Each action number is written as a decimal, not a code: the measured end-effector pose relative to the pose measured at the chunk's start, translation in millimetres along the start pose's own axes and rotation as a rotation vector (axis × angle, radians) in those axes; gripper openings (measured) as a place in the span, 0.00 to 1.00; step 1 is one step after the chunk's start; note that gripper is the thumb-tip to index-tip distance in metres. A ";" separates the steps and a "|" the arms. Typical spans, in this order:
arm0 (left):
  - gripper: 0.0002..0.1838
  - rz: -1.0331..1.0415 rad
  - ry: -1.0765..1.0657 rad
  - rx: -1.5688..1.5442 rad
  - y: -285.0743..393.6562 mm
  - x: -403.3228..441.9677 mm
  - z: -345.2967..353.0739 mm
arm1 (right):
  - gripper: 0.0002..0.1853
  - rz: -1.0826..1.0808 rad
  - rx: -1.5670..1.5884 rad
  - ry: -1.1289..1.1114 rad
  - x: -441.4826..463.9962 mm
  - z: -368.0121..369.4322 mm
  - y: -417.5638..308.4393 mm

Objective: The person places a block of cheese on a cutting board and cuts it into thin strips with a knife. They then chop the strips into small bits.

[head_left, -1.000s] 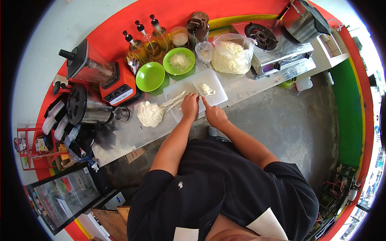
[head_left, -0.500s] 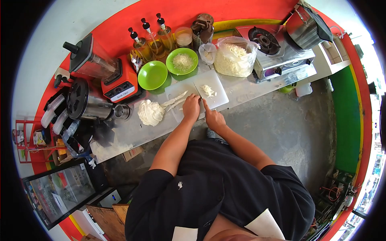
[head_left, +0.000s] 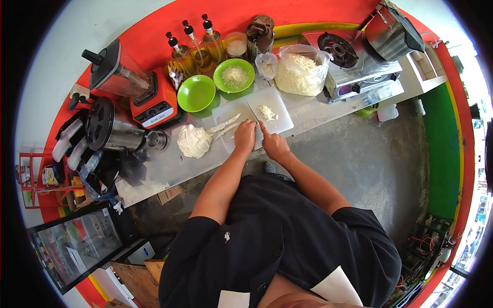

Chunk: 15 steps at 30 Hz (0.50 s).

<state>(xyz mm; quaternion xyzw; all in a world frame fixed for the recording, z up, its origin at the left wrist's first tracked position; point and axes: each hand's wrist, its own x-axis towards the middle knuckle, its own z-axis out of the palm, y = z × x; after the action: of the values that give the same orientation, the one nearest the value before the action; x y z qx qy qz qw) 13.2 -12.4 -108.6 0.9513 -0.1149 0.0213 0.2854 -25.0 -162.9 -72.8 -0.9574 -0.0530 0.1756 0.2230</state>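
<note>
My left hand point(head_left: 245, 136) is closed, its fingers curled down on a white strip at the near side of the white cutting board point(head_left: 281, 109). My right hand point(head_left: 276, 147) grips a knife point(head_left: 252, 110), index finger stretched along it; the handle is hidden in the hand. The blade lies across the board beside my left fingertips. Right of the blade sits a small heap of chopped white pieces point(head_left: 266, 112). Long white strips point(head_left: 226, 125) extend left of my left hand. Beside the board is a soft-looking white mound point(head_left: 194, 141), its kind unclear.
Behind the board stand an empty green bowl point(head_left: 196, 94), a green bowl of white shreds point(head_left: 234, 76) and a plastic bag point(head_left: 301, 77) of pale shreds. A red blender point(head_left: 154, 110) is at left, oil bottles point(head_left: 213, 43) at back, a gas stove point(head_left: 359, 66) at right.
The view has shifted slightly. My right hand and the knife stay close to my left hand, with only a small movement; the chopped heap looks much the same.
</note>
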 end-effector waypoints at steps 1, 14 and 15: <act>0.10 0.020 0.029 -0.009 -1.0 -0.5 0.8 | 0.42 0.016 -0.016 -0.048 0.1 -6.6 -3.5; 0.08 -0.011 0.106 -0.106 -0.8 -2.2 4.7 | 0.41 0.017 0.009 -0.012 -0.1 -6.5 -7.2; 0.08 -0.010 0.110 -0.105 -0.5 -2.5 3.8 | 0.41 0.005 0.017 0.034 -2.8 0.2 -6.3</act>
<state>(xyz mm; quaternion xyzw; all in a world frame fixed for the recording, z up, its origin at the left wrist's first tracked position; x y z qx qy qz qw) 10.8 -13.5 -112.3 0.9329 -0.0953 0.0661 0.3409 -27.9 -157.6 -69.4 -0.9585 -0.0454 0.1604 0.2314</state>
